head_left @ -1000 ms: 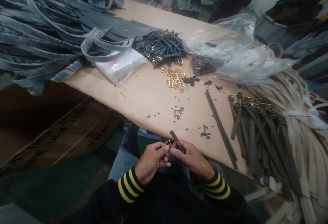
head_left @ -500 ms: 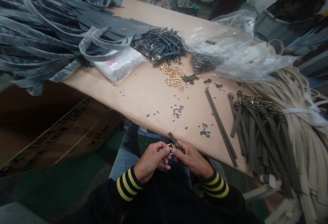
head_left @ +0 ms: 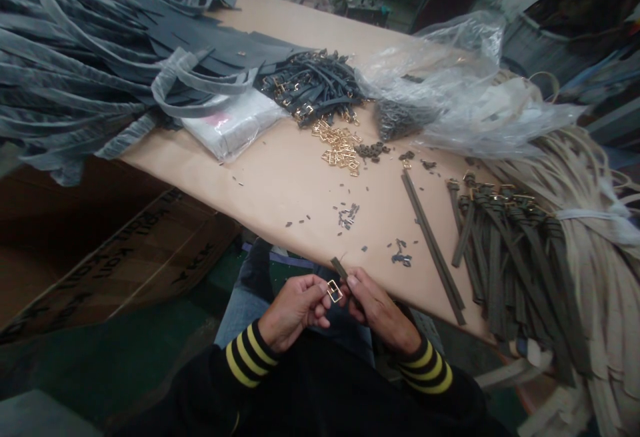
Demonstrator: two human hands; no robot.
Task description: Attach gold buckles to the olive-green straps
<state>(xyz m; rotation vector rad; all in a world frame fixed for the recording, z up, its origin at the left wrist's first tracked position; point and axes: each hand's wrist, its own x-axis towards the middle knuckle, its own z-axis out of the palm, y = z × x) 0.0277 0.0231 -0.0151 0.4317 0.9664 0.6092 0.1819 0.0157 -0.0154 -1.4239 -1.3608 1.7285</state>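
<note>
Just off the table's near edge, my left hand (head_left: 299, 307) pinches a gold rectangular buckle (head_left: 335, 291) between thumb and fingertips. Beside it my right hand (head_left: 374, 303) grips a short olive-brown strap (head_left: 339, 267), whose end sticks up past the thumb. Buckle and strap end are close together; whether they touch I cannot tell. Part of the strap is hidden by the right fingers. A heap of loose gold buckles (head_left: 340, 149) lies farther up the table, with small dark strap loops (head_left: 373, 151) at its right.
Two long olive strips (head_left: 434, 250) lie on the table (head_left: 280, 190), left of a pile of buckled olive straps (head_left: 510, 250). Dark buckled straps (head_left: 315, 87), plastic bags (head_left: 460, 97) and grey strips (head_left: 75, 70) cover the back. A cardboard box (head_left: 125, 263) stands at lower left.
My hands have moved slightly apart. The buckle, earlier partly covered between both hands' fingers, now shows plainly in my left fingertips, and the strap has shifted a little right.
</note>
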